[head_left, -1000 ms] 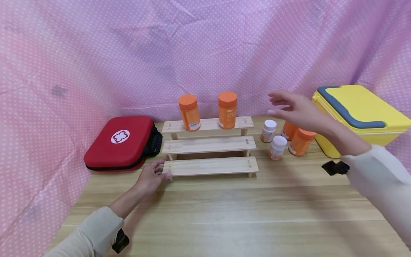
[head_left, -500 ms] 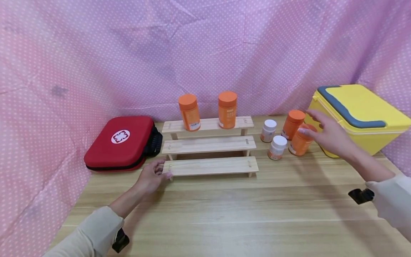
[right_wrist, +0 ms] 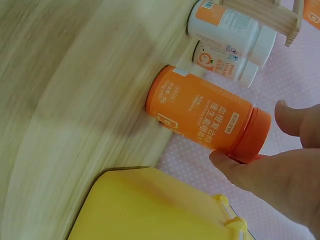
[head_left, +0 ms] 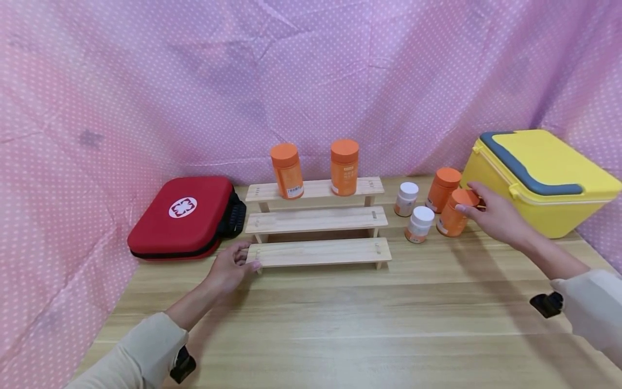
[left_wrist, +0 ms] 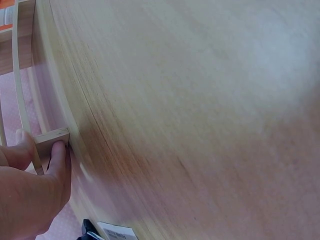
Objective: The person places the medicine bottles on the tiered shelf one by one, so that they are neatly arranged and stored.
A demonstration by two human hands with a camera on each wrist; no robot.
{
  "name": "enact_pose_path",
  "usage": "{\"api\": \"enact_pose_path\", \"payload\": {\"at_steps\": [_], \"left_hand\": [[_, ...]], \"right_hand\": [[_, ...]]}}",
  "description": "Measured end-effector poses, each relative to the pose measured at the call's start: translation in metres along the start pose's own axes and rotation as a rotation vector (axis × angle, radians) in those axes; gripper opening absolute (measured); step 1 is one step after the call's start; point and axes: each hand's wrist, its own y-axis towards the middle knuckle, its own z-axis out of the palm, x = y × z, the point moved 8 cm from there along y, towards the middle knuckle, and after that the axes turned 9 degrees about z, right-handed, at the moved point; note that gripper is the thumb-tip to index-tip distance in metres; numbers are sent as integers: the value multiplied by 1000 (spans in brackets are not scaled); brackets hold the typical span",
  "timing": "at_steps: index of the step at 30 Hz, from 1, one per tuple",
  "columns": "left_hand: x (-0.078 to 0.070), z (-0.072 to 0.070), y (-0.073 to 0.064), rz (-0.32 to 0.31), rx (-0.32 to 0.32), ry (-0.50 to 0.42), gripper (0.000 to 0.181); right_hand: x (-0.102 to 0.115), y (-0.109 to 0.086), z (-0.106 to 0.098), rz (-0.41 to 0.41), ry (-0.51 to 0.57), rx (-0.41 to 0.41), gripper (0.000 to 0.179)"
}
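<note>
Lowers right grip (head_left: 502, 219), loose, to front orange vitamin bottle (head_left: 452, 220) toward back-right corner of tabletop (head_left: 330, 319), now graspable; pinches wooden rack (head_left: 316, 219) with left grip (head_left: 227, 271).

You have one wooden rack (head_left: 318, 252) with three shelves (head_left: 318, 218). You count four orange bottles (head_left: 288, 173), two on the rack and two to its right. Right of the rack you also see two white bottles (head_left: 419, 224) and one yellow box (head_left: 559, 162); left of it, one red case (head_left: 199, 227). You have two hands: left hand (head_left: 230, 268) at the rack's left end, right hand (head_left: 498, 216) to its right.
</note>
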Motion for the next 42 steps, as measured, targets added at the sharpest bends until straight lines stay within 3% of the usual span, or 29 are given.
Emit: {"api": "enact_pose_path", "payload": {"at_steps": [7,20,29,42], "left_hand": [[-1,1,-1,1,-3,-9,59],[-3,0,-1,8,-8,1,60],[-3,0,-2,11,-12,-9,58],[-2,0,-2,5,-11,-31,57]], "right_hand": [[-2,3,0,-41,-52,-33,50],[-10,1,0,-31,-1,-62,53],[-1,-17,-6,-133,-4,-97,48],[21,-39,-19,-156,55,-92,53]]}}
